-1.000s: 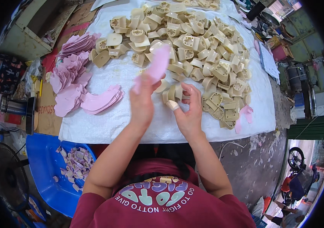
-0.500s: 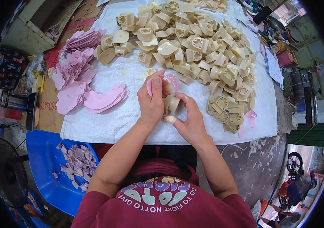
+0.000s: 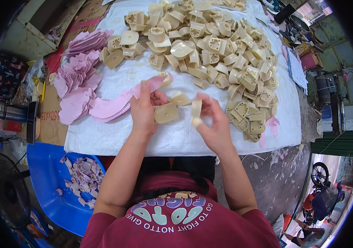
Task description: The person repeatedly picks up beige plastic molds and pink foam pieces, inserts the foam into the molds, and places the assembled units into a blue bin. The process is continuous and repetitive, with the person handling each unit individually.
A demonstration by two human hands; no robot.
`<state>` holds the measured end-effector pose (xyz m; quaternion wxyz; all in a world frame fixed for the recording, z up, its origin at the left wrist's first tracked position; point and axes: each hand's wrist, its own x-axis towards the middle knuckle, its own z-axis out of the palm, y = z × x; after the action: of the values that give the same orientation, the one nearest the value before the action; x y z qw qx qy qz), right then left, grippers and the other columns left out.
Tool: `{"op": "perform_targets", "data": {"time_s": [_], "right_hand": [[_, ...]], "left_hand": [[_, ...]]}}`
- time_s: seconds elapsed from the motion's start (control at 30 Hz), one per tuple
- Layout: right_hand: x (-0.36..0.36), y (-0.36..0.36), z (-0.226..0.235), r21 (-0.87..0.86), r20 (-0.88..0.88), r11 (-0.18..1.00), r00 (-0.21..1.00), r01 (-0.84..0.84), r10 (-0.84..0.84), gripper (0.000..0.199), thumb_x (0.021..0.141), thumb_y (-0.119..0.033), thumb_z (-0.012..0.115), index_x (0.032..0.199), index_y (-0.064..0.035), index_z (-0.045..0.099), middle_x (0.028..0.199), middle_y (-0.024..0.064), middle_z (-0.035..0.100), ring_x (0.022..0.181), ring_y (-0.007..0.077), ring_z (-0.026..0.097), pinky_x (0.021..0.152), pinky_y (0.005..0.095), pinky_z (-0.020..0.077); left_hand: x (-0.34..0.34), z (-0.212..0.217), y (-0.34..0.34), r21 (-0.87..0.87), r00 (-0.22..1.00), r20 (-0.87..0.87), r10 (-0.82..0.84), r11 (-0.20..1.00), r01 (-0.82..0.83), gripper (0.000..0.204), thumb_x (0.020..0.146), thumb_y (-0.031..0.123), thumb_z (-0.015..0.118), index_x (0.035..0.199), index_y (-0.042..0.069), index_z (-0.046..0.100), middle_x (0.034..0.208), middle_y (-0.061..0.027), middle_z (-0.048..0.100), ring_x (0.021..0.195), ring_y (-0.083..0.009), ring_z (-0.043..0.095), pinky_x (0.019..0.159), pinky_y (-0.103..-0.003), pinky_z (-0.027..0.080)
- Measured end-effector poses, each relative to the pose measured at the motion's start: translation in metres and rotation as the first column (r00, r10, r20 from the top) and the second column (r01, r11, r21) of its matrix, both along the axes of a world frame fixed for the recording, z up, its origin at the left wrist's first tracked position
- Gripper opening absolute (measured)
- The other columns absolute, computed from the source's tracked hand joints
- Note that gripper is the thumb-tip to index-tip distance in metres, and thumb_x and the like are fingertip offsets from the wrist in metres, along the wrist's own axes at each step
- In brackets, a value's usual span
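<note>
My left hand (image 3: 144,109) is closed with its thumb over a pink sheet piece (image 3: 153,84), whose far end reaches a small beige block. Against that hand's fingers sits a beige moulded heel-shaped block (image 3: 167,113), flat face up. Another beige block (image 3: 180,99) lies just beyond it. In my right hand (image 3: 214,126), a curved beige piece (image 3: 196,108) shows between thumb and forefinger; the fingers are slightly blurred. The thumb tip has a pale covering. A fan of cut pink sheets (image 3: 110,107) lies left of my left hand.
A large heap of beige blocks (image 3: 222,53) covers the far and right side of the white cloth (image 3: 176,140). Stacked pink pieces (image 3: 77,74) stand at the left. A blue tub (image 3: 46,186) with small pinkish scraps is below left, near a fan (image 3: 7,188).
My hands have drawn apart, the left moving left and nearer. The beige blocks once hidden between them now show separately, and the pink sheet stretches out from my left hand.
</note>
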<state>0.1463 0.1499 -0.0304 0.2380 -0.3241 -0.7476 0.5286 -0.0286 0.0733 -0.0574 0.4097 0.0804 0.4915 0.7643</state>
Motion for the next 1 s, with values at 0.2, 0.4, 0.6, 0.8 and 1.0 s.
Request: {"op": "perform_targets", "data": {"time_s": [0.2,0.4,0.6,0.8,1.0], "right_hand": [[-0.019,-0.013,0.017,0.692,0.151,0.714,0.988,-0.108,0.003,0.064,0.073,-0.014,0.073,0.132,-0.0026,0.050,0.137,0.0189,0.045,0.127,0.0353,0.044,0.105,0.0421,0.0359],[-0.049,-0.018,-0.016,0.716,-0.014,0.685,0.977,-0.137,0.211,0.051,0.077,-0.015,0.067,0.125,-0.0027,0.056,0.117,0.0161,0.056,0.108,0.0344,0.052,0.094,0.0426,0.0415],[-0.070,-0.029,-0.010,0.640,-0.175,0.765,0.983,0.071,0.055,0.045,0.077,-0.009,0.059,0.121,0.0002,0.056,0.108,0.0162,0.056,0.097,0.0339,0.051,0.089,0.0423,0.0420],[-0.084,-0.044,-0.006,0.508,-0.283,0.840,0.958,0.188,-0.043,0.046,0.073,-0.003,0.053,0.118,0.0035,0.056,0.108,0.0193,0.054,0.100,0.0363,0.048,0.091,0.0433,0.0406],[-0.088,-0.039,0.002,0.533,-0.310,0.810,0.947,0.246,-0.084,0.046,0.072,-0.001,0.050,0.117,0.0041,0.057,0.108,0.0197,0.055,0.100,0.0373,0.048,0.091,0.0438,0.0406]], "left_hand": [[0.001,0.001,0.000,-0.004,1.000,-0.012,-0.015,1.000,0.015,0.042,0.101,0.041,0.046,0.102,0.000,0.057,0.072,-0.0076,0.061,0.058,-0.0134,0.061,0.051,-0.026,0.050],[0.010,0.012,0.004,-0.047,0.965,0.261,-0.035,0.998,0.049,0.038,0.101,0.038,0.046,0.106,0.001,0.057,0.087,-0.0076,0.063,0.075,-0.0156,0.063,0.065,-0.030,0.052],[0.018,0.019,0.001,0.027,0.983,0.130,0.129,0.991,-0.134,0.033,0.101,0.034,0.046,0.102,0.003,0.057,0.088,-0.0070,0.061,0.077,-0.0158,0.062,0.069,-0.030,0.051],[0.013,0.026,0.004,0.046,0.964,-0.017,0.266,0.963,-0.265,0.029,0.101,0.028,0.048,0.102,-0.001,0.054,0.090,-0.0069,0.058,0.079,-0.0132,0.059,0.068,-0.029,0.050],[0.012,0.035,0.016,0.042,0.949,-0.032,0.312,0.949,-0.311,0.027,0.098,0.026,0.050,0.092,0.001,0.059,0.084,-0.0068,0.060,0.071,-0.0130,0.059,0.062,-0.029,0.048]]}}
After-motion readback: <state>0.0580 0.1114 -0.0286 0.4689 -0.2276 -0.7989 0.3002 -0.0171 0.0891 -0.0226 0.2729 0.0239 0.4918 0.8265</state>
